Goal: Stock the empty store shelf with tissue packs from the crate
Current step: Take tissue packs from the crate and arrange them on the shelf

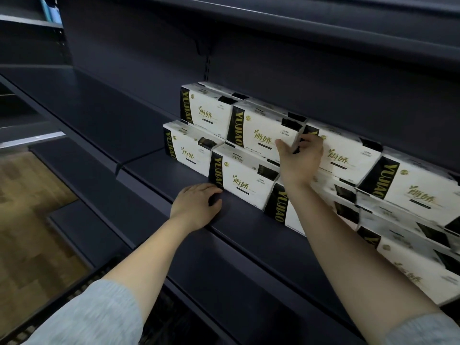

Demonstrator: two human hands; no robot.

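Several white tissue packs with black-and-gold ends stand stacked in two layers on the dark shelf (154, 170). My right hand (298, 159) grips the right end of an upper-layer pack (261, 130), thumb on its front and fingers curled round its side. My left hand (196, 206) rests on the shelf at the lower left corner of a bottom-layer pack (242, 180), fingers curled against that corner. More packs (413, 188) fill the shelf to the right. The crate is hard to make out; a black grid edge (74, 292) shows at the bottom left.
The left part of the shelf is bare dark metal. Another shelf (323, 26) hangs overhead, and lower shelves (82, 227) step out below. Wood-pattern floor (27, 220) lies at the left. Blue items (51, 8) stand on a far upper-left shelf.
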